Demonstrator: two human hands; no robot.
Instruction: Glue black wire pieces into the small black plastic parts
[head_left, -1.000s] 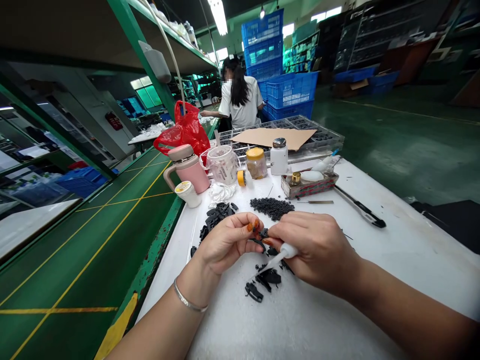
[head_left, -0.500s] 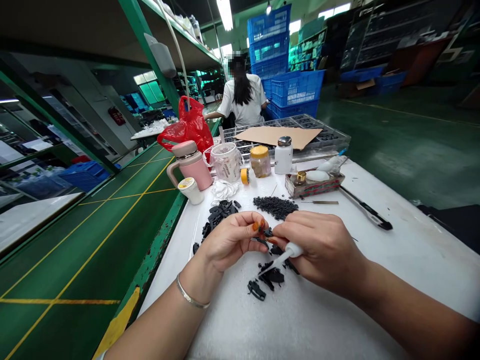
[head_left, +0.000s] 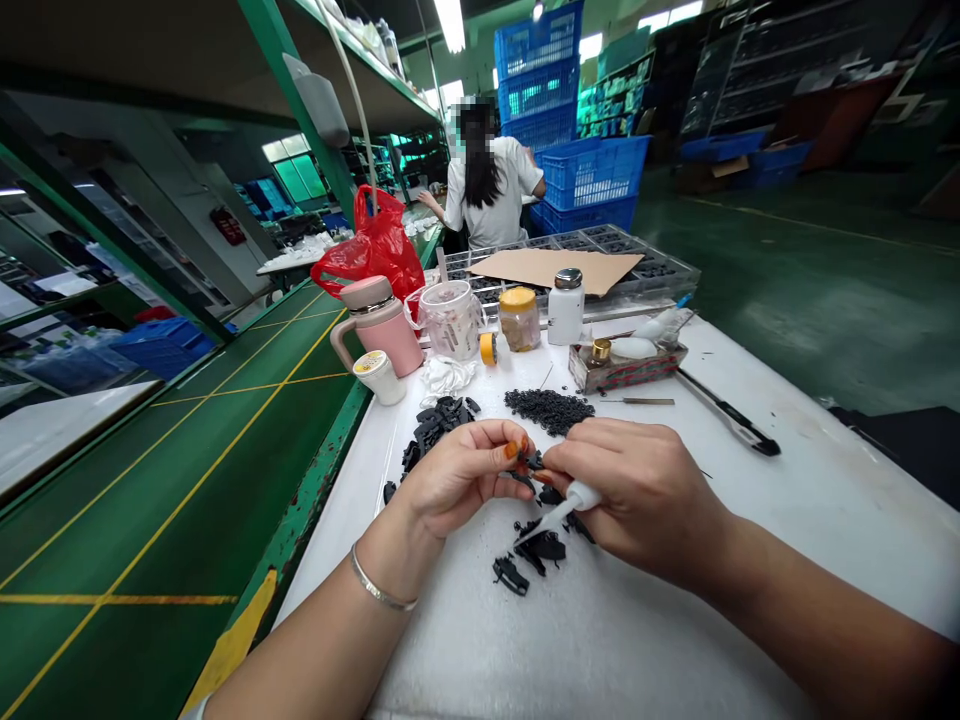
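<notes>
Between the fingertips of both hands is a small black plastic part [head_left: 534, 461]. My left hand [head_left: 469, 470] pinches it from the left, thumb and forefinger closed. My right hand [head_left: 637, 490] grips it with thumb and forefinger from the other side. Tucked in the palm of that same hand is a white glue bottle, its thin nozzle [head_left: 551, 517] pointing down and left. Below the hands several loose black parts [head_left: 541, 548] lie on the white table. Behind my left hand is a heap of black pieces [head_left: 439, 425]; farther back sits a pile of tiny black rings [head_left: 550, 411].
At the back stand a pink mug [head_left: 382, 330], a clear tub [head_left: 450, 320], a yellow-lidded jar [head_left: 520, 320] and a white bottle [head_left: 566, 308]. A small box [head_left: 628, 368] and a black-handled tool [head_left: 731, 412] lie right. A green conveyor [head_left: 187, 480] runs left. A person [head_left: 491, 185] sits beyond.
My hands keep almost the same pose around the small black part. The person beyond has drawn the left arm back and bent the right elbow outward.
</notes>
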